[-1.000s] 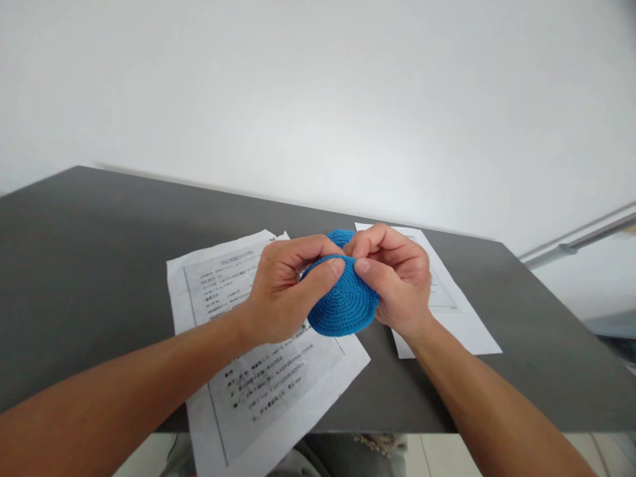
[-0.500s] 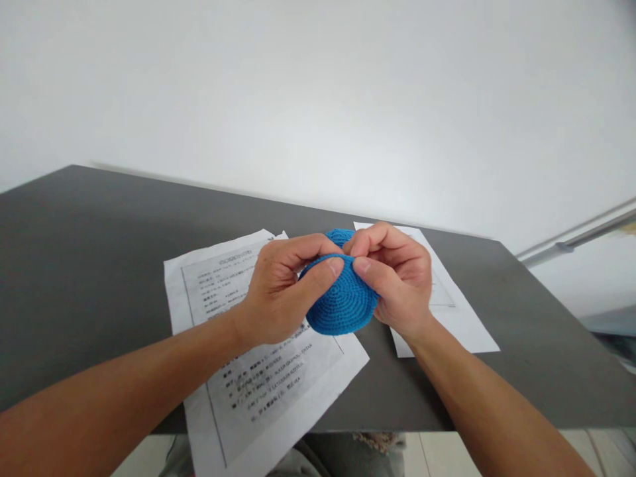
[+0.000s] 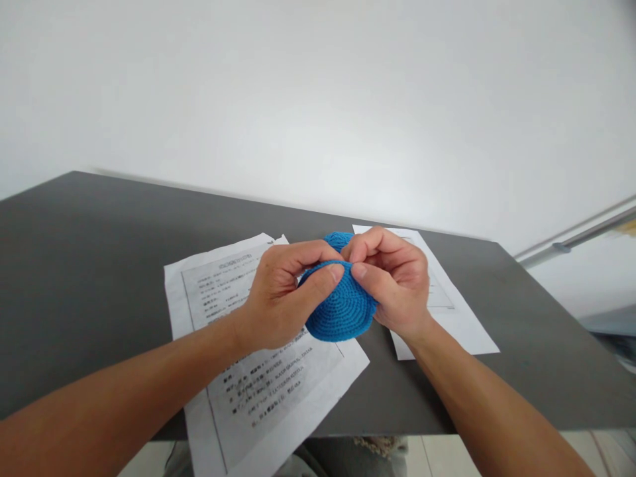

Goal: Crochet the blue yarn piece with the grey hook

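Between my two hands is a blue crocheted piece (image 3: pixel 340 308), rounded, with rings of stitches facing me. A ball-like blue part (image 3: pixel 338 240) shows just behind it; whether the two are joined is hidden by my fingers. My left hand (image 3: pixel 291 291) pinches the upper left rim, thumb in front and index finger behind. At the top right of the same rim, my right hand (image 3: pixel 392 278) grips with thumb and index finger, its other fingers curled. The fingertips of both hands nearly meet. Anything thin between them is too small to make out.
Under my left hand lies a creased printed sheet (image 3: pixel 293 411), hanging over the table's front edge. Another white sheet (image 3: pixel 462 328) lies beneath my right hand. The dark grey table (image 3: pixel 124 232) meets a white wall (image 3: pixel 298 99). A metal rail (image 3: pixel 581 235) stands at the right.
Both hands and the blue crocheted piece sit slightly lower in view, as does the table's back edge. The grip on the piece looks the same.
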The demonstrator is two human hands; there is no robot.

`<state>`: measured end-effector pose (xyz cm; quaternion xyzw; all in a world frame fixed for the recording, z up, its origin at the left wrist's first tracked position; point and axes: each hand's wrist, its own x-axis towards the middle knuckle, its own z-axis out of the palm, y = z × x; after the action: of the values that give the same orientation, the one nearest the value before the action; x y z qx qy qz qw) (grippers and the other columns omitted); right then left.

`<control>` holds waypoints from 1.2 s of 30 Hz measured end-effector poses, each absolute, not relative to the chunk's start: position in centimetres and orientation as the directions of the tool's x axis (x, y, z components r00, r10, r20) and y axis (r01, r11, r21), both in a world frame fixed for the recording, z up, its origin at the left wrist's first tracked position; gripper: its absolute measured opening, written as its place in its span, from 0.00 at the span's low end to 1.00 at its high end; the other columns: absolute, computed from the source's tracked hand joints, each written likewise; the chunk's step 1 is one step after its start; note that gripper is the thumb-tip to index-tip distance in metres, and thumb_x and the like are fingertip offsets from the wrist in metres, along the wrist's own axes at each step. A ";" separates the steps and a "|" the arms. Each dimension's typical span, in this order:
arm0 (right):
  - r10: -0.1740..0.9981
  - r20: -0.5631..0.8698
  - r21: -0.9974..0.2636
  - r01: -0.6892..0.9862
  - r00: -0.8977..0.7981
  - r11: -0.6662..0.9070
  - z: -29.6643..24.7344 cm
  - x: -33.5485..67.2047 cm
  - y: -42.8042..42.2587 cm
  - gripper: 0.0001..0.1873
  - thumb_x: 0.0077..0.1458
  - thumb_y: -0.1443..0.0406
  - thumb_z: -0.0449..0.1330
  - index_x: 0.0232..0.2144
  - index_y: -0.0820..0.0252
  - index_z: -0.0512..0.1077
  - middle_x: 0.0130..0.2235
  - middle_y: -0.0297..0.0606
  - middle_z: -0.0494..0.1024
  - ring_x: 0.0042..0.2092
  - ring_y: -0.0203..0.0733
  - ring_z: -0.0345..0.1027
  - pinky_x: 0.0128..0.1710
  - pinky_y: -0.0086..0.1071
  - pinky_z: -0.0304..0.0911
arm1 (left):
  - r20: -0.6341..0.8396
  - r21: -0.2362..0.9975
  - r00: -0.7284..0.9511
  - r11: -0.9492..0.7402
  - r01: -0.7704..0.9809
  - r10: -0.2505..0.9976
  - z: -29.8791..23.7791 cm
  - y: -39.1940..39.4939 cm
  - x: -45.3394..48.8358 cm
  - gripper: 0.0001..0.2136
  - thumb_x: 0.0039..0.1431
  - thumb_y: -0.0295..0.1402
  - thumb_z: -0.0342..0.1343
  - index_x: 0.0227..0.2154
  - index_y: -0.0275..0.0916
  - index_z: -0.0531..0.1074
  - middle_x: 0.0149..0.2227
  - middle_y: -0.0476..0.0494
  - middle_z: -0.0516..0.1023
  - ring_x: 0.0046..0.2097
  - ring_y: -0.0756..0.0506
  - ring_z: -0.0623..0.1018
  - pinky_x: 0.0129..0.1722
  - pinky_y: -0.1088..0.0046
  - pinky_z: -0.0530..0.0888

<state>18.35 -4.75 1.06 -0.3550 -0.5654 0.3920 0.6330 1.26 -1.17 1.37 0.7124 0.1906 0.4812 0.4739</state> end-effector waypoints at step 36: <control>0.897 0.437 -0.896 -0.047 0.069 0.441 -0.1 18.4 -3.2 0.08 0.51 0.61 0.69 0.26 0.56 0.74 0.23 0.27 0.69 0.25 0.34 0.57 0.25 0.30 0.53 | 0.567 0.809 0.418 -0.576 -0.120 0.710 0.8 -0.3 1.8 0.14 0.63 0.39 0.58 0.24 0.37 0.74 0.21 0.53 0.68 0.25 0.52 0.64 0.27 0.74 0.63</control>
<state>18.38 -3.24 -0.10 -0.3727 -0.5700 0.3751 0.6289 1.78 -0.30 0.76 0.7330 0.2012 0.5006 0.4143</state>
